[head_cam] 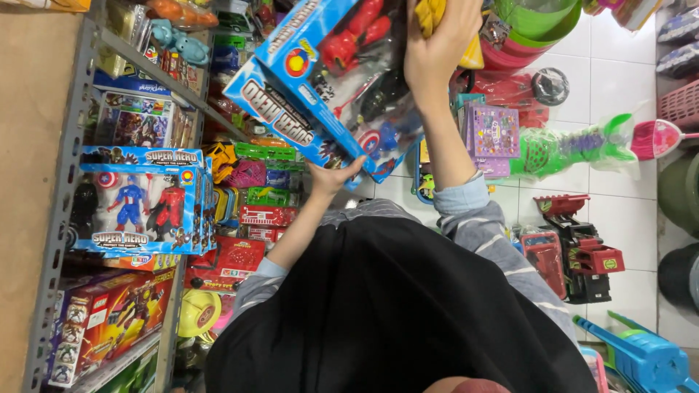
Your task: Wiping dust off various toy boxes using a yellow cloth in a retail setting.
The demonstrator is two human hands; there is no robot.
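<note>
The person is handling a blue window box of action figures, held up and tilted in the middle of the scene, just right of the metal shelf. The left hand grips its near lower corner with closed fingers; the right hand is closed on its far side. A like box sits on the shelf at left. The step in hand looks like carrying the box between shelf and body; any next move calls for both grips kept firm and the box levelled.
</note>
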